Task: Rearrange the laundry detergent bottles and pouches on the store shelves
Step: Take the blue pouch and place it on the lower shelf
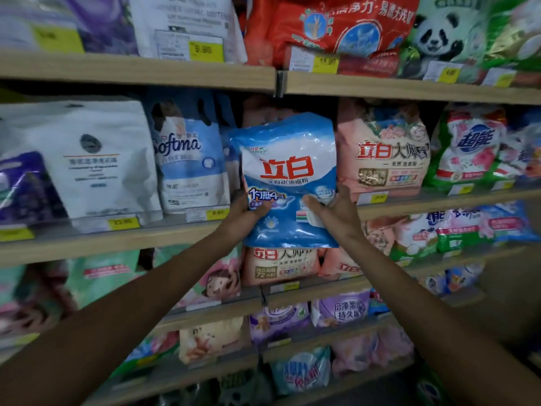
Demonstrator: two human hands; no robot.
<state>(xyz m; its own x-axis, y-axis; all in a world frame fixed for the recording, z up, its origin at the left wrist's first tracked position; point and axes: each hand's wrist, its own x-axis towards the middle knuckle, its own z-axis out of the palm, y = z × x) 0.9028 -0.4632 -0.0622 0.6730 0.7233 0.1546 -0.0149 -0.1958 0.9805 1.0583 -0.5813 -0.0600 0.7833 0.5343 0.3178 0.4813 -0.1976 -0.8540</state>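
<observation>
A blue and white detergent pouch (288,171) with red characters is held upright in front of the middle shelf (117,238). My left hand (248,208) grips its lower left side, thumb over the front. My right hand (333,209) grips its lower right side, thumb on the front and fingers behind. The pouch's bottom edge hangs below the shelf's front lip. A pale blue Softma pouch (190,162) stands just left of it and a pink pouch (383,150) just right.
A large white pouch (96,159) stands at the left of the middle shelf and a green and white pouch (471,148) at the right. The shelf above holds red (336,24) and panda-printed bags (445,36). Lower shelves are packed with pink, purple and blue pouches.
</observation>
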